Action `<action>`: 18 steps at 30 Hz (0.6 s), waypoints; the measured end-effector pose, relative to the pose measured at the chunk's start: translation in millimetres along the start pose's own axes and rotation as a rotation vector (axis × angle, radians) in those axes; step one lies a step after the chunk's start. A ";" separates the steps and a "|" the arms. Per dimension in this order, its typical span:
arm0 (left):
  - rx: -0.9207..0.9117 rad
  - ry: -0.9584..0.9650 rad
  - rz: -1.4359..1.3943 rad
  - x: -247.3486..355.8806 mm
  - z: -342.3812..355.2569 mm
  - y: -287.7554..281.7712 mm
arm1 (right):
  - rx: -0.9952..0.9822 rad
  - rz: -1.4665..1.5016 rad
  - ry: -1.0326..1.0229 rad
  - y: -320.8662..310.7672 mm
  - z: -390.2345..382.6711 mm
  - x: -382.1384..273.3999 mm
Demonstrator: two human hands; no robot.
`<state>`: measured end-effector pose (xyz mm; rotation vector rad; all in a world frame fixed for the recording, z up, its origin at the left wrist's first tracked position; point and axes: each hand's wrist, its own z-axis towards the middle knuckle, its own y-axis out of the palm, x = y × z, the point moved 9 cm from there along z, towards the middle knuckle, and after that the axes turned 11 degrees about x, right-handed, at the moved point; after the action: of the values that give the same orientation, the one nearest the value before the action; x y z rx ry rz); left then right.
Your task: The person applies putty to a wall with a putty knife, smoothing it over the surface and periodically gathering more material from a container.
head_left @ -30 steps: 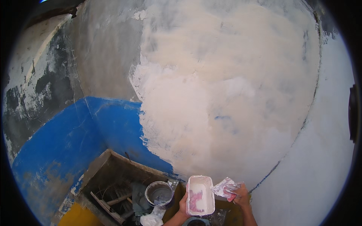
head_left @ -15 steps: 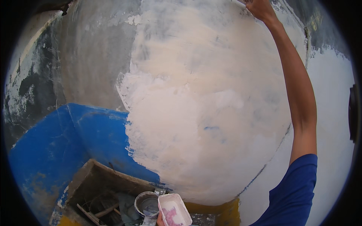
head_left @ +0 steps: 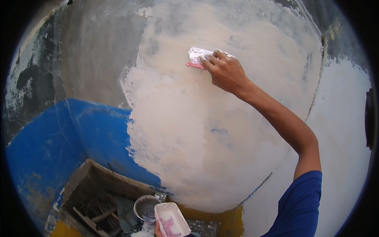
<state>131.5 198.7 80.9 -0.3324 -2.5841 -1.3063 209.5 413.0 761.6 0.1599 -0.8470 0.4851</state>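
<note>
Wall (head_left: 221, 130): cream putty patch, blue paint left of the hands. Right hand (head_left: 225, 71) grips a scraper (head_left: 196, 58) flat against the wall. Left hand (head_left: 158, 229), mostly cut off, holds a white tray (head_left: 171, 220); grip unclear.

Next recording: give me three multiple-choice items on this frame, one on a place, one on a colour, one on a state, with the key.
1. Where is the scraper?
A. flat against the wall
B. in the bucket
C. on the floor

2. What colour is the lower left of the wall?
A. green
B. blue
C. red

3. What is the tray in the left hand like?
A. clean and empty
B. stacked with tiles
C. smeared with white and pink putty

Key: 1 A, the right hand presses it on the plastered patch. 2 B, that band is blue. 3 C, putty smears coat its inside.
</note>
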 end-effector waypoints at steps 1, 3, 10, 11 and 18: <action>0.000 0.027 -0.004 -1.1 -2.7 -3.5 | -0.042 0.083 -0.047 11.0 -13.4 -34.8; -0.017 0.031 -0.011 -5.7 1.4 -1.1 | -0.094 0.111 -0.104 14.3 -39.7 -76.6; -0.062 0.063 -0.075 -8.0 0.5 -14.5 | 0.199 0.106 0.261 -52.0 -24.8 -4.1; -0.067 0.043 -0.095 -9.2 1.4 -17.3 | 0.177 0.078 0.229 -44.4 -31.6 -6.9; -0.196 0.094 -0.051 -1.5 -7.3 8.5 | -0.217 0.507 0.162 -12.4 -127.3 -149.7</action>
<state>136.1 197.6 91.1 -0.2336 -2.4075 -1.5591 217.8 391.4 566.1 -0.2986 -0.7723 0.8622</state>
